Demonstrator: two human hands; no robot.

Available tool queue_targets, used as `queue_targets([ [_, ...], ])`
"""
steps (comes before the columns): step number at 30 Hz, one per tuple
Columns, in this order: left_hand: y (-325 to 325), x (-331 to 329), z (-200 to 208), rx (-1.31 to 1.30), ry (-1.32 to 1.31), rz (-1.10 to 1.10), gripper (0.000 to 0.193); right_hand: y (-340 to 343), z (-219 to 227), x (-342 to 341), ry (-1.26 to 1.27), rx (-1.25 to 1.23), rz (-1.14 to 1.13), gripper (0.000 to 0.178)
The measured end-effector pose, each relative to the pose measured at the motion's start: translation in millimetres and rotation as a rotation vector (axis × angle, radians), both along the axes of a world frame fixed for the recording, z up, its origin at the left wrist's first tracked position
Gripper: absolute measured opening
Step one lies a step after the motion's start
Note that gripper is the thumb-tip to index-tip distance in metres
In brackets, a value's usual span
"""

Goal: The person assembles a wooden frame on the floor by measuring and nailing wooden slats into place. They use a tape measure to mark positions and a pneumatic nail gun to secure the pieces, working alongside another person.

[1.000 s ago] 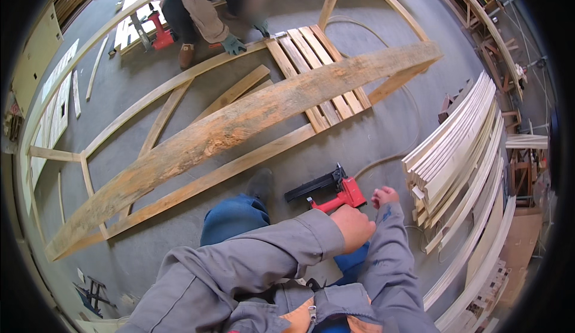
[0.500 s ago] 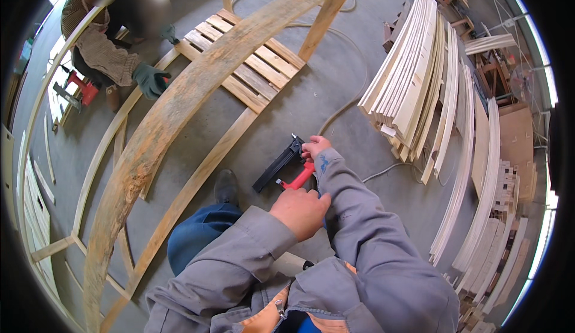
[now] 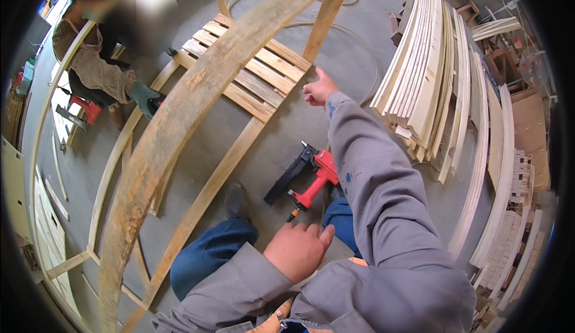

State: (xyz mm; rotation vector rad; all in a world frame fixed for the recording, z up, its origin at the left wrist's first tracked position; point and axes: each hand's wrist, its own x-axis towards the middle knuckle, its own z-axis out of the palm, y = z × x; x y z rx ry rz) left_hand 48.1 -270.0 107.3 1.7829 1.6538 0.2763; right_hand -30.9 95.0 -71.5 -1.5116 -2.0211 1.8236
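Observation:
A red and black nail gun (image 3: pixel 314 180) is below my hands, on the floor as far as I can tell, with an orange hose fitting at its handle end. My left hand (image 3: pixel 298 251) is right beside that fitting, its fingers curled; whatever they hold is hidden beneath the hand. Stretched far forward, my right hand (image 3: pixel 321 88) is bare, its fingers apart. It is nearest the corner of a slatted wooden panel (image 3: pixel 281 68), seemingly not touching it. That panel sits within a large curved timber frame, whose broad beam (image 3: pixel 197 84) arcs across the left half of the view.
Tall stacks of curved pale wood strips (image 3: pixel 413 63) stand at the right. Across the frame crouches a co-worker (image 3: pixel 99 72) wearing a dark glove (image 3: pixel 145 98), with another red tool (image 3: pixel 87 110) close by. An air hose (image 3: pixel 353 33) loops over the grey floor.
My right hand has left the nail gun and reached forward toward the slatted panel. My left hand has drawn back slightly, uncovering the orange fitting. The view has shifted a little.

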Motion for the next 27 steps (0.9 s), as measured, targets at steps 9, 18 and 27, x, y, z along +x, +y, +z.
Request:
queue_targets([
  [9, -3, -14, 5, 0.104, -0.015, 0.047, 0.045, 36, -3, -65, -0.171, 0.09, 0.063, 0.091],
  [18, -10, -15, 17, 0.1, -0.004, 0.089, 0.043, 41, 13, -87, -0.12, 0.074, 0.067, 0.098],
  [27, -14, -14, 17, 0.091, -0.033, 0.092, 0.042, 34, 18, -92, -0.137, 0.068, 0.068, 0.095],
])
